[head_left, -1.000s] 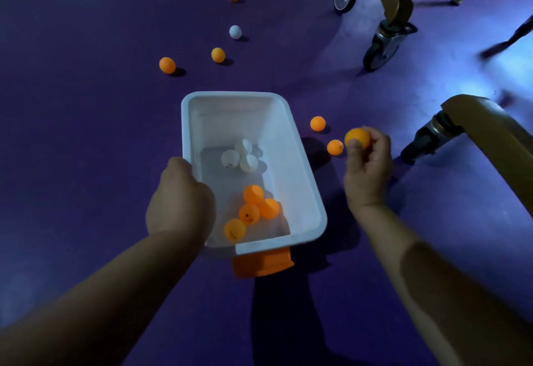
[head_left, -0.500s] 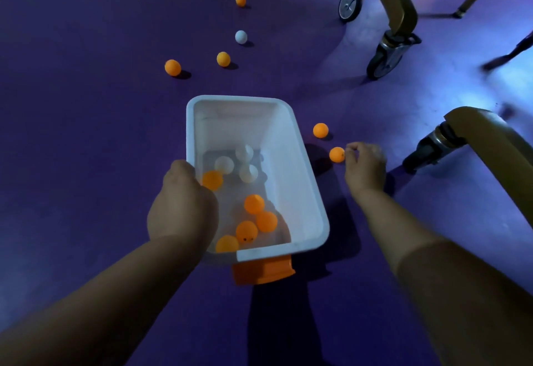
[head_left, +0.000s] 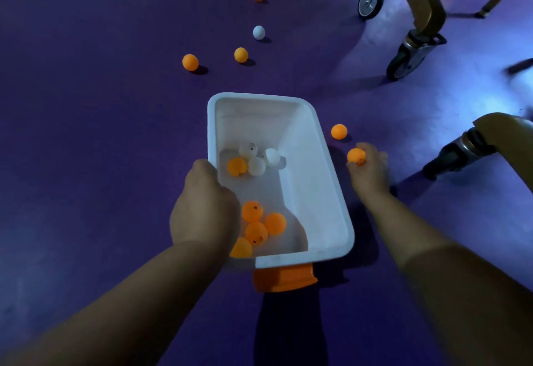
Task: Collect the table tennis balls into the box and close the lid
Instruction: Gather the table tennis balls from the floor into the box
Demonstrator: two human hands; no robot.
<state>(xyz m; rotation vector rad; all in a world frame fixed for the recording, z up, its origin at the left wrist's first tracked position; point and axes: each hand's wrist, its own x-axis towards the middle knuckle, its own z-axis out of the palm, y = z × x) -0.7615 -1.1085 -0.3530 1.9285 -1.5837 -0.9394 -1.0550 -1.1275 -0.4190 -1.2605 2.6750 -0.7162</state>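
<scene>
While the left hand (head_left: 204, 207) grips the box (head_left: 259, 97) by its rim, the right hand (head_left: 369, 169), just beside it, pinches a ball (head_left: 356, 156), apparently off the floor (head_left: 86, 135): light, smooth, roll-prone, best pinched gently.

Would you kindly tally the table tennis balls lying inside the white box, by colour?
In the box:
Orange balls: 5
White balls: 3
Total: 8
</scene>
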